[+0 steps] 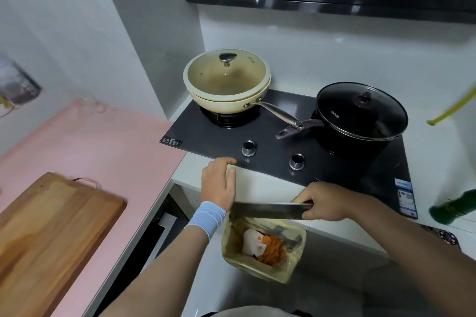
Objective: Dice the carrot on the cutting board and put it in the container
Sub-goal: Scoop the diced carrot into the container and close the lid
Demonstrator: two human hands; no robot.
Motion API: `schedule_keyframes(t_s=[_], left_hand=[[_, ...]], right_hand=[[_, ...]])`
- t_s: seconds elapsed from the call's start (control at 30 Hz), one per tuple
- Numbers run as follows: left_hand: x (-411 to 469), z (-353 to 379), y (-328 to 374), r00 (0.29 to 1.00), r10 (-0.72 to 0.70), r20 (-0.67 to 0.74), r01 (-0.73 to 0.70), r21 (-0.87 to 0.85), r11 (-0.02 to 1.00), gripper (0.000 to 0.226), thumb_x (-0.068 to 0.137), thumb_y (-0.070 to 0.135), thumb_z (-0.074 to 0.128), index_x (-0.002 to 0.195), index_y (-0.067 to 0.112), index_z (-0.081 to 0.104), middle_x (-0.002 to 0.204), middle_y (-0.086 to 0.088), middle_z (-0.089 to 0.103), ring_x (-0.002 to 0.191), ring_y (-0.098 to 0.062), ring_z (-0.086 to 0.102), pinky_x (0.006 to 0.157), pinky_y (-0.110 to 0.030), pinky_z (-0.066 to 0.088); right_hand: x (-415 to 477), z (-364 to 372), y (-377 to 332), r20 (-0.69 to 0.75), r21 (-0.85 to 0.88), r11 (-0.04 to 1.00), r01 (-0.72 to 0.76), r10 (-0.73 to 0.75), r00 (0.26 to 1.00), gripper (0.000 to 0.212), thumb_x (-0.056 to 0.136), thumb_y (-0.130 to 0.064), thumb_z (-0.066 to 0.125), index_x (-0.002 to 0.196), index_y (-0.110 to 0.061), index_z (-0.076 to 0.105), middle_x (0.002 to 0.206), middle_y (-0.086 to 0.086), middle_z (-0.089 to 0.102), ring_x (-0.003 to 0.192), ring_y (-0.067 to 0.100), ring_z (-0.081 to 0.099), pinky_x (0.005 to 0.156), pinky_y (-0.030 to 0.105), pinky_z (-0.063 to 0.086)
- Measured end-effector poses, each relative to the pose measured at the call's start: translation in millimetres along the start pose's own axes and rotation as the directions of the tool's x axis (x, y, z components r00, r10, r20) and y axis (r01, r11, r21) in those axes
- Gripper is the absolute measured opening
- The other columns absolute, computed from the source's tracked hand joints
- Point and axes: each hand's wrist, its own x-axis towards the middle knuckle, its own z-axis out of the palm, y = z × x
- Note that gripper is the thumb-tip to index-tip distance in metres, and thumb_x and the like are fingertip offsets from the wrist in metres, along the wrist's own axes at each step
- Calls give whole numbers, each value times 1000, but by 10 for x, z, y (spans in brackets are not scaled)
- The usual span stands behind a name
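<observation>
My right hand [325,203] grips the handle of a cleaver [268,210], its blade held flat over a bag-lined container [234,249] on the floor below the counter. Orange carrot pieces [273,251] lie inside it beside a white scrap. My left hand [219,183] hovers with relaxed fingers just left of the blade tip, near the counter's front edge; it wears a light blue wristband. The wooden cutting board [56,234] lies bare on the pink counter at the left.
A black gas hob [270,147] carries a cream lidded wok [228,82] and a black lidded pot [360,118], their handles pointing toward me. Two knobs sit near the hob's front. A dark green bottle [456,210] stands at the right edge.
</observation>
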Motion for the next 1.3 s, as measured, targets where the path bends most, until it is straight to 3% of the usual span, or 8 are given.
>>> schedule_keyframes(t_s=[0.13, 0.33, 0.6, 0.7, 0.87, 0.97, 1.13, 1.3], left_hand=[[-32, -84, 70, 938, -7, 347, 49, -113, 992, 37, 96, 40, 32, 111, 34, 66, 116, 17, 65, 108, -7, 57, 101, -32, 42], [-435, 118, 337, 517, 217, 828, -252, -96, 963, 55, 102, 50, 19, 154, 33, 18, 159, 18, 10, 145, 5, 2, 117, -21, 1], [-462, -40, -279, 344, -330, 879, -37, 364, 931, 69, 97, 66, 13, 152, 29, 29, 158, 4, 29, 145, -22, 28, 118, -39, 20], [-319, -193, -424, 513, -367, 776, -33, 445, 895, 68, 99, 60, 13, 146, 22, 43, 149, -5, 45, 138, -27, 40, 115, -38, 29], [-10, -522, -427, 875, -83, 477, -38, 238, 971, 51, 98, 44, 23, 124, 24, 63, 121, 4, 64, 113, -17, 54, 98, -32, 42], [81, -786, -434, 889, -137, 437, 102, 104, 989, 33, 91, 44, 37, 98, 31, 67, 97, 12, 67, 92, -11, 60, 88, -33, 49], [132, -1408, -722, 784, -232, 576, 99, 252, 963, 23, 81, 57, 54, 94, 42, 66, 95, 15, 68, 91, -11, 61, 86, -30, 50], [55, -2217, -1265, 835, -300, 461, 80, 438, 896, 13, 87, 40, 59, 96, 35, 67, 92, 10, 67, 87, -16, 60, 77, -25, 47]], right_hand=[[-34, 108, -133, -95, -342, 933, 109, -150, 984, 53, 90, -18, 59, 125, -58, 61, 105, -19, 71, 95, 6, 64, 77, 29, 54], [-13, 198, -111, -119, -647, 727, 230, -395, 911, 43, 89, -17, 58, 120, -46, 66, 80, -10, 61, 73, 16, 58, 73, 35, 51], [-114, -41, -87, -70, -671, 711, 212, -345, 936, 36, 94, -23, 55, 123, -42, 62, 92, -8, 64, 84, 20, 62, 86, 37, 49], [-59, -73, -101, -78, -671, 715, 196, -330, 941, 39, 94, -24, 54, 128, -43, 61, 95, -9, 65, 85, 19, 62, 85, 38, 50], [161, -82, -320, -125, -578, 798, 170, -292, 948, 45, 91, -25, 52, 126, -50, 63, 91, -10, 67, 85, 14, 62, 74, 35, 53], [370, -117, -607, -147, -449, 883, 139, -226, 963, 12, 90, -31, 56, 88, -32, 68, 77, -6, 66, 74, 14, 61, 67, 37, 53], [872, -262, -1362, -59, -334, 930, 155, -185, 981, 32, 90, -35, 61, 70, -13, 48, 70, 4, 55, 67, 20, 51, 60, 36, 36], [1427, -231, -2331, -18, -368, 895, 253, -279, 960, 34, 86, -34, 60, 64, -15, 41, 62, -1, 45, 61, 17, 42, 58, 34, 32]])
